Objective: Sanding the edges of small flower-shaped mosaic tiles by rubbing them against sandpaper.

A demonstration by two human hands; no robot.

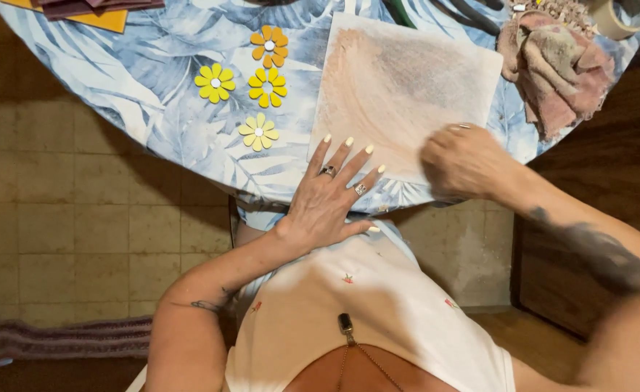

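A pale sheet (400,87) with brownish smudged colouring lies on a round table covered by a blue leaf-patterned cloth (153,80). My left hand (331,196) rests flat with fingers spread on the sheet's near left corner, rings on two fingers. My right hand (461,161) is blurred at the sheet's near right edge, fingers curled against the surface; whether it holds anything is not visible.
Several yellow and orange flower cut-outs (258,91) lie left of the sheet. A crumpled stained rag (556,65) sits at the right, a tape roll (614,18) behind it. Orange card and dark paper (88,11) lie at the far left. Tiled floor below.
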